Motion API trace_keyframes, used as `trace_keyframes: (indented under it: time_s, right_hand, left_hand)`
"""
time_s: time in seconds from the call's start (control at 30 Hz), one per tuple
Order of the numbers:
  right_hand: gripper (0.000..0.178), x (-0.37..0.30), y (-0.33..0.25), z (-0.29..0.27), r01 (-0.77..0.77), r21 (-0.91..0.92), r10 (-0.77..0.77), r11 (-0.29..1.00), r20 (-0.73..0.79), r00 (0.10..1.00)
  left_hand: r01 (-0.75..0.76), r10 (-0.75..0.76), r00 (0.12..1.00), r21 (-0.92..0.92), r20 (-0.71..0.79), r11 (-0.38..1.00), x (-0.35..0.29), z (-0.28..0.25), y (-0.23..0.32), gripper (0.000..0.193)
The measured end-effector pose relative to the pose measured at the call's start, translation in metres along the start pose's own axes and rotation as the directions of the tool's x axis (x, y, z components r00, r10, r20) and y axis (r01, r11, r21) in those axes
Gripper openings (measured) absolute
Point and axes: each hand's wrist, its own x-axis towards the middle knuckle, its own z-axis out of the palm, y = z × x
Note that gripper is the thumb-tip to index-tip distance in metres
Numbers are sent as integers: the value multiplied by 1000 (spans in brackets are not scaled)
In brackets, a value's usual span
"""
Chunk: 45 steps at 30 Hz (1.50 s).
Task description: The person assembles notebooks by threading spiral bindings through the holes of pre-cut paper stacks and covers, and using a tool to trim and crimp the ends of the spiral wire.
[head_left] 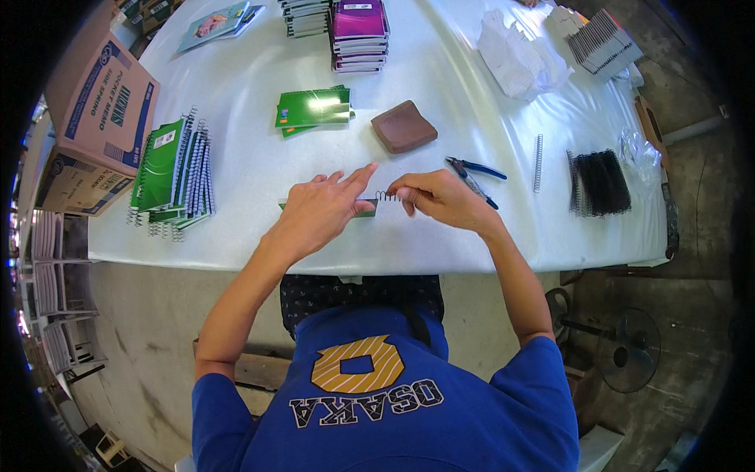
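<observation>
A small green memo pad (366, 209) lies near the table's front edge, mostly hidden under my left hand (322, 206). That hand is open, its fingers stretched over the pad and its thumb near the pad's right end. A dark spiral binding wire (384, 196) runs from the pad's edge toward my right hand (435, 200), whose thumb and fingers pinch its outer end. How far the coil goes into the pad is hidden. Just right of the right hand are blue-handled pliers (476, 179). Beyond the hands rests a brown block (403, 127).
Green pads (313, 108) lie ahead, with purple notebooks (360, 35) stacked behind. Spiral-bound green notebooks (169, 173) and a cardboard box (106, 110) stand left. One loose coil (538, 163), a dark coil pile (599, 182) and crumpled white plastic (519, 55) are right.
</observation>
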Motion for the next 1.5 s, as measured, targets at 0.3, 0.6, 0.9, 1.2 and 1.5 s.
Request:
trace_keyframes:
  time_s: [0.3,0.6,0.9,1.2,1.5]
  right_hand:
    - [15,-8,-21,20,137,-388,-226,911,-193,955]
    - [17,31,18,-13,7,-503,-158,864,-258,953]
    - [60,37,18,-78,-8,130,-30,991,285,958]
    - [74,38,29,-44,129,613,-409,780,342,846]
    - [33,33,39,-40,150,-152,-165,977,-94,982]
  left_hand:
    - [-13,1,997,-146,-81,989,1,-4,15,56]
    - [-105,114,979,-57,171,993,2,-13,12,46]
    - [73,-72,990,5,-123,997,-12,-1,7,83]
    - [166,-162,979,-23,120,986,-7,-6,1,86]
    - [91,-84,995,-125,58,988,-20,19,-20,78]
